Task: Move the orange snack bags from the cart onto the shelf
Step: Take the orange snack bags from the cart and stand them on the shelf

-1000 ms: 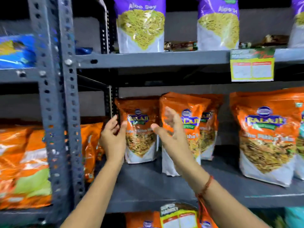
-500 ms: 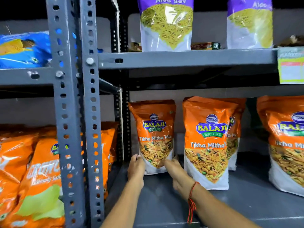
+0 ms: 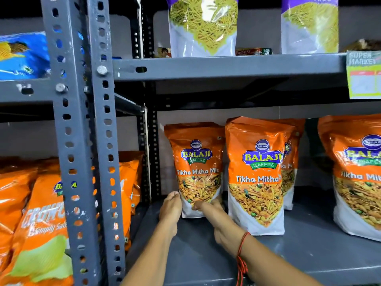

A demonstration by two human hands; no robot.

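An orange Tikha Mitha Mix bag stands upright at the back left of the grey shelf. My left hand presses against its lower left edge. My right hand grips its bottom right corner, thumb across the white base. A second orange bag stands just to its right, nearer the front, with another one partly hidden behind it. A further orange bag stands at the far right. The cart is out of view.
A grey perforated upright rises at the left. Orange chip bags fill the bay beyond it. The shelf above carries purple Aloo Sev bags and a price tag. A blue bag lies upper left.
Both hands dropped from the bag tops to the base of the left orange bag and now hold it at its bottom corners. The view moved closer and to the left.
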